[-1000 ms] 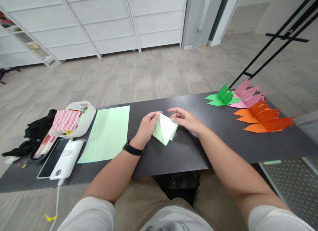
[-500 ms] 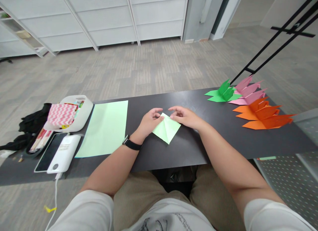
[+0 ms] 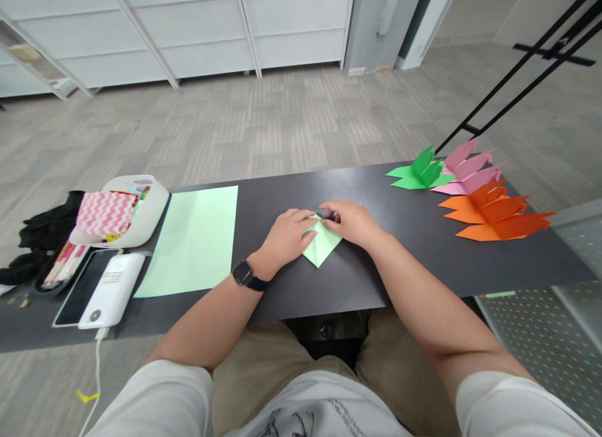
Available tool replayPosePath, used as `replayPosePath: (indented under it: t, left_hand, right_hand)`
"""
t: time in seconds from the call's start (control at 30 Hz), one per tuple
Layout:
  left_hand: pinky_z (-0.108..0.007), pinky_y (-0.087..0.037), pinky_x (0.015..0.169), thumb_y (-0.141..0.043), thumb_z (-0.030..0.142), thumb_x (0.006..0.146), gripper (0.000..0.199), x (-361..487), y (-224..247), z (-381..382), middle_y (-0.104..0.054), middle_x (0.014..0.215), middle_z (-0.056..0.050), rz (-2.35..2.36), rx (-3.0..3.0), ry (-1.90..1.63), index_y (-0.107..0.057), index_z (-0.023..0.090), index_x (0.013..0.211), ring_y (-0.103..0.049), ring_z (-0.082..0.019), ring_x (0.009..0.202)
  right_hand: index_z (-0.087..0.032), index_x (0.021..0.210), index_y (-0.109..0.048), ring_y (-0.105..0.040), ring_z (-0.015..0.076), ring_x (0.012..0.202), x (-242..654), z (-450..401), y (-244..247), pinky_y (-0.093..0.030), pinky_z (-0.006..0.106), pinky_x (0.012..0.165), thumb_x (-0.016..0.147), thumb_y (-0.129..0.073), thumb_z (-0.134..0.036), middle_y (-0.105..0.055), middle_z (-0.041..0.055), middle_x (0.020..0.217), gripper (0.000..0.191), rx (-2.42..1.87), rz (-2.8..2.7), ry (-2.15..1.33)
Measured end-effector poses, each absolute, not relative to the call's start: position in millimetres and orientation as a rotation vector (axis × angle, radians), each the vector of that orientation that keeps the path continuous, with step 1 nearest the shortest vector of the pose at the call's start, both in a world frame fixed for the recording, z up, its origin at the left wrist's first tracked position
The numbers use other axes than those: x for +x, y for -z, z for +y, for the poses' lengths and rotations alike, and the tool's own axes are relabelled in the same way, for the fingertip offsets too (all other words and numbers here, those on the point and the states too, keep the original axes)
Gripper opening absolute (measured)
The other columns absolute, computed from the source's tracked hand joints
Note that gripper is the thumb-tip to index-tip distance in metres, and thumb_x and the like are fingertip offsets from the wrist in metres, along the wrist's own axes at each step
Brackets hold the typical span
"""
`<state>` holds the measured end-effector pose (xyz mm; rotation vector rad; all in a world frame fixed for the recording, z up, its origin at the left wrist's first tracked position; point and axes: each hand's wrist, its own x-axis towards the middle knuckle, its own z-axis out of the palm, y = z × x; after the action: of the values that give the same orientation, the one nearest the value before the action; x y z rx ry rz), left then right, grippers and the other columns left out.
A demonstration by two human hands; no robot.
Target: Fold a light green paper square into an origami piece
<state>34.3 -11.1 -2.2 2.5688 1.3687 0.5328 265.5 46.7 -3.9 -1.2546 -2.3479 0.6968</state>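
A white cabled device [image 3: 111,293], its print too small to read, and a pale-green sheet [image 3: 190,239] lie toward nine o'clock of the folded paper [image 3: 320,254] on the dark table [image 3: 291,299]. The person's left hand [image 3: 286,237] covers the paper's ten o'clock side, fingers close together, thumb apart; the shirt [image 3: 324,390] at six bears illegible lettering; the right hand [image 3: 353,224] meets the one o'clock edge, fingers curled, whether pinching cannot be told. Green figures [image 3: 422,172], pink figures [image 3: 470,169] and orange figures [image 3: 493,219] stand toward two

White panels [image 3: 211,26] border grey flooring [image 3: 226,130] (streaked); the table [image 3: 291,296] is dark.
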Motion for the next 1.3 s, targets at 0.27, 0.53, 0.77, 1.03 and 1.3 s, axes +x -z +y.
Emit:
replayPosePath:
  t: [0.27, 0.53, 0.77, 1.03, 1.3]
  left_hand:
    - [-0.052, -0.043, 0.122, -0.06, 0.038, 0.107, 0.04, 35, 1, -15, -0.068, 0.15, -0.009, 1.377, 2.58, -0.402, -0.071, 0.023, 0.142, -0.059, -0.031, 0.138]
    - [-0.056, -0.034, 0.128, -0.058, 0.041, 0.108, 0.044, 34, 1, -16, -0.061, 0.16, -0.008, 1.389, 2.563, -0.32, -0.066, 0.026, 0.148, -0.053, -0.032, 0.147]
    - [-0.062, -0.029, 0.131, -0.057, 0.043, 0.108, 0.047, 34, 0, -18, -0.057, 0.165, -0.005, 1.433, 2.533, -0.233, -0.061, 0.031, 0.153, -0.05, -0.032, 0.151]
    - [-0.068, -0.024, 0.133, -0.055, 0.04, 0.109, 0.047, 35, -5, -21, -0.052, 0.169, -0.005, 1.446, 2.515, -0.159, -0.06, 0.03, 0.154, -0.047, -0.032, 0.154]
    - [-0.071, -0.023, 0.132, -0.06, 0.038, 0.105, 0.044, 34, -3, -19, -0.056, 0.165, -0.008, 1.392, 2.522, -0.273, -0.065, 0.028, 0.149, -0.05, -0.034, 0.149]
  right_hand:
    - [-0.031, 0.116, -0.086, -0.066, 0.0257, 0.112, 280, 54, 5, -0.049, 0.044, 0.107, 0.094, -0.076, -0.025, -0.071, 0.0071, 0.116, 0.024, -0.988, -2.499, -0.592]
    - [-0.04, 0.118, -0.086, -0.058, 0.0332, 0.128, 288, 54, 7, -0.046, 0.054, 0.108, 0.094, -0.081, -0.033, -0.068, 0.0076, 0.137, 0.025, -1.054, -2.599, -0.411]
    - [-0.043, 0.125, -0.083, -0.052, 0.0357, 0.142, 301, 61, 14, -0.041, 0.061, 0.119, 0.096, -0.08, -0.036, -0.063, 0.0085, 0.149, 0.03, -0.896, -2.692, -0.282]
    - [-0.043, 0.136, -0.077, -0.043, 0.0378, 0.154, 322, 63, 6, -0.028, 0.07, 0.128, 0.099, -0.077, -0.038, -0.059, 0.0071, 0.156, 0.038, -0.727, -2.849, -0.21]
    - [-0.036, 0.131, -0.081, -0.044, 0.037, 0.155, 325, 72, -15, -0.033, 0.063, 0.128, 0.099, -0.075, -0.043, -0.057, 0.0088, 0.159, 0.033, -0.823, -2.759, -0.344]
